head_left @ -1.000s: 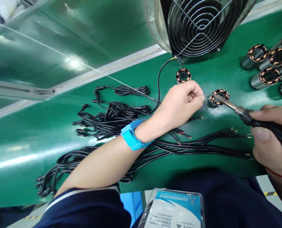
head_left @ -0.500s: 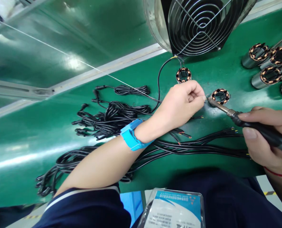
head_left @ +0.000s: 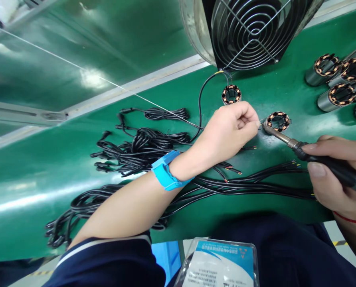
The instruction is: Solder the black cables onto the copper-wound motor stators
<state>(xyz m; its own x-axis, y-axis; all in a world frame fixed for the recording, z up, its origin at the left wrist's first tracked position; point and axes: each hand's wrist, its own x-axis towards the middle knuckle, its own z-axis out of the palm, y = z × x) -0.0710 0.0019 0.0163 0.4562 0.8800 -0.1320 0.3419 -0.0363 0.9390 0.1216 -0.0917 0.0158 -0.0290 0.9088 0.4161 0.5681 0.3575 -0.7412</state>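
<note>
- Head view, the only one here: the left hand (head_left: 228, 129) sits mid-frame, fingers curled in with thumb and forefinger pinching a thin solder wire (head_left: 106, 79), which runs off taut to the upper left of the frame.
- The right hand (head_left: 338, 181) comes in from the right edge, wrapped in a pen-style grip round the soldering iron (head_left: 315, 157).
- The iron's long axis slants from lower right up to the left, and its tip lands right at the lower-left rim of the stator (head_left: 277, 120), a small ring with copper windings, right of centre.
- So the stator lies just right of the left fingertips and up-left of the right hand. The left hand is clearly nearer, and the pinch, the iron tip and the stator rim all meet at about one spot. Can't tell if the wire actually touches the tip, too tiny.
- Surface is a glossy green bench mat (head_left: 31, 199). Bundles of black cables (head_left: 142, 147) sprawl left of and below the left wrist.
- A second stator (head_left: 231, 94) stands just above the left hand, under a caged fan (head_left: 252, 28) at top centre.
- More wound stators (head_left: 339, 75) are clustered at the upper right.
- Blue wrist strap (head_left: 166, 171) on the left wrist.
</note>
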